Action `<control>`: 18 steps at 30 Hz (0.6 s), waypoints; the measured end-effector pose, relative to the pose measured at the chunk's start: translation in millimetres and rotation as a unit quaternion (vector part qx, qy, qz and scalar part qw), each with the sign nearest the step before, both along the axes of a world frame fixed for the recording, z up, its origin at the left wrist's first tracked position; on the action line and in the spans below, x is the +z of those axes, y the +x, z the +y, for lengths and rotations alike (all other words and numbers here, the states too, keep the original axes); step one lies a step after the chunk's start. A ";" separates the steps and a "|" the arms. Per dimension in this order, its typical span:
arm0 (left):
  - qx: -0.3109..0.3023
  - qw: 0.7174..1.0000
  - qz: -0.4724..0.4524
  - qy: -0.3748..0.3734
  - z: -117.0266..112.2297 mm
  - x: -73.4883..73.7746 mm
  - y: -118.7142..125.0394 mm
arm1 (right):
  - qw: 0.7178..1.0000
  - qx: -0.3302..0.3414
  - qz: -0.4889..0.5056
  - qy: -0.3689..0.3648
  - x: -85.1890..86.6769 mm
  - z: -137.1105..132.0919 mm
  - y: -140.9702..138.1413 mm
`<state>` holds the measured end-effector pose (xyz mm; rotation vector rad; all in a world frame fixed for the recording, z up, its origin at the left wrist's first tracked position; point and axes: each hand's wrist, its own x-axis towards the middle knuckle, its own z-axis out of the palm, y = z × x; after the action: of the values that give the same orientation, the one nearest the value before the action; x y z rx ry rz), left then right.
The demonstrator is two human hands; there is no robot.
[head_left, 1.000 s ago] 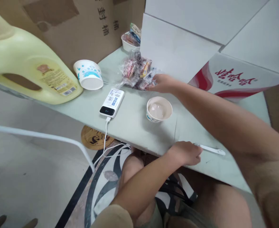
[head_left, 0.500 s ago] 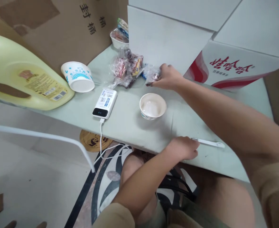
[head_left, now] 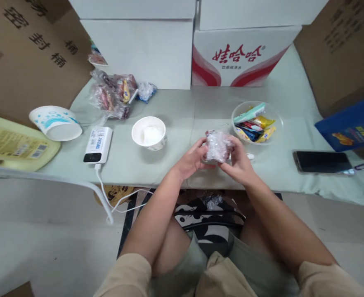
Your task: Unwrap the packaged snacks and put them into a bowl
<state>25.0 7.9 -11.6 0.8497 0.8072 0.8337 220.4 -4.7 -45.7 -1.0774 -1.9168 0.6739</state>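
Note:
Both hands hold a small bundle in clear, crinkled plastic wrap [head_left: 218,146] with something dark red inside, just above the table's front edge. My left hand [head_left: 192,159] grips its left side, and my right hand [head_left: 239,161] curls round the right. A white utensil [head_left: 250,156] lies partly hidden behind my right hand. To the left stands a white paper bowl [head_left: 149,133] with something white inside. Beyond my right hand is a clear round bowl [head_left: 281,123] holding several colourful snack packets [head_left: 256,123].
Plastic-wrapped snacks [head_left: 114,97] lie back left beside a blue-and-clear packet [head_left: 146,90]. A tilted paper bowl [head_left: 55,122], a yellow jug [head_left: 17,144] and a cabled power bank [head_left: 98,144] are left. White cartons [head_left: 138,53] line the back. A phone [head_left: 322,162] and blue package [head_left: 352,123] lie right.
My right hand has brought a wrapped bundle from beside the snack pile to the front. My left hand has left the white utensil and joined it. The view has turned right.

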 end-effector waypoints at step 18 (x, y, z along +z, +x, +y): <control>0.094 0.995 -0.009 0.009 9.5 -13.0 40.5 | 0.975 -0.052 -0.193 0.095 11.0 -19.5 10.4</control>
<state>65.5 17.4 -24.6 0.7897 0.8750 1.0147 230.8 -24.2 -34.7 -1.2416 -2.1803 0.2259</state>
